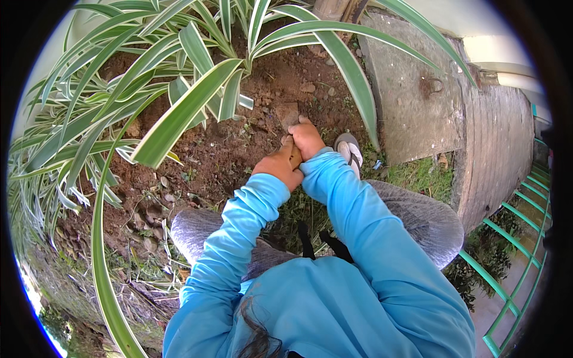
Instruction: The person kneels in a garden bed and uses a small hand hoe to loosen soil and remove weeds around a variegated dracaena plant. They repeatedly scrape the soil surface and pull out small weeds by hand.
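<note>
Both my hands grip a short hand tool with a wooden handle (295,158) in front of my knees. My left hand (278,164) wraps the near end of the handle. Farther forward, my right hand (308,138) closes around the tool, its thumb and fingers towards the blade. A flat, soil-coloured blade (287,113) reaches beyond the fingers and rests against the brown soil (264,80); whether its tip is buried I cannot tell. Green, white-edged strap leaves of a variegated plant (188,112) arch over the bed, ahead and to the left.
A concrete slab (416,89) with a metal loop (433,85) borders the bed at right. Green metal bars (501,286) stand beyond it. My sandalled foot (350,154) is close to my right hand. Stones (152,219) lie at left; a long leaf (100,250) hangs near my left arm.
</note>
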`<state>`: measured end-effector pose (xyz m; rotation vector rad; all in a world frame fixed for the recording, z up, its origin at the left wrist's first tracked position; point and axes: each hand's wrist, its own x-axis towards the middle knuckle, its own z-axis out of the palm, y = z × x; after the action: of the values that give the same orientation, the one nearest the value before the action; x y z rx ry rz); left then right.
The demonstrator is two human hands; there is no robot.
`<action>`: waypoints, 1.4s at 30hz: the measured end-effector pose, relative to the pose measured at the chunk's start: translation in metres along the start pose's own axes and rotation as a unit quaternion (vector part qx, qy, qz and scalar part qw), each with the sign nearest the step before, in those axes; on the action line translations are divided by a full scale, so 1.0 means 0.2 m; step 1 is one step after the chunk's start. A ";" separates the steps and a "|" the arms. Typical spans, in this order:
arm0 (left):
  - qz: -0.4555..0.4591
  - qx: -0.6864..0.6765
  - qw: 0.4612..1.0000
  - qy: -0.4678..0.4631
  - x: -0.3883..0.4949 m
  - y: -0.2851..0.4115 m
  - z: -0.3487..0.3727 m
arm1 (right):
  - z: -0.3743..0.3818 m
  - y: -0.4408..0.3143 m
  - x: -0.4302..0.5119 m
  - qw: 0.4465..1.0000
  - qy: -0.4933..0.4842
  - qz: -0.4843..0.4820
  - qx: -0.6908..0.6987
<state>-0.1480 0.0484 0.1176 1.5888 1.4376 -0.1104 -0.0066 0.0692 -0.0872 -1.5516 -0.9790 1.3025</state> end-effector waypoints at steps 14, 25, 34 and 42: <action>-0.014 -0.002 0.999 -0.051 0.27 -0.06 -0.13 | 0.09 -0.40 0.20 0.846 -0.157 0.032 -0.509; 0.074 -0.015 0.996 0.036 0.37 -0.18 -0.27 | 0.23 -0.39 0.44 0.908 -0.122 0.004 -0.401; 0.016 -0.012 0.998 0.053 -0.05 -0.13 -0.11 | 0.18 -0.10 0.07 0.992 -0.072 0.086 -0.063; 0.026 0.011 1.000 0.009 0.00 -0.13 -0.16 | 0.20 0.01 0.07 0.991 -0.091 0.072 -0.066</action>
<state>-0.1848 0.0669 0.1201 1.6470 1.4117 -0.0827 -0.0442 0.0867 -0.0973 -1.6501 -1.1026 1.5290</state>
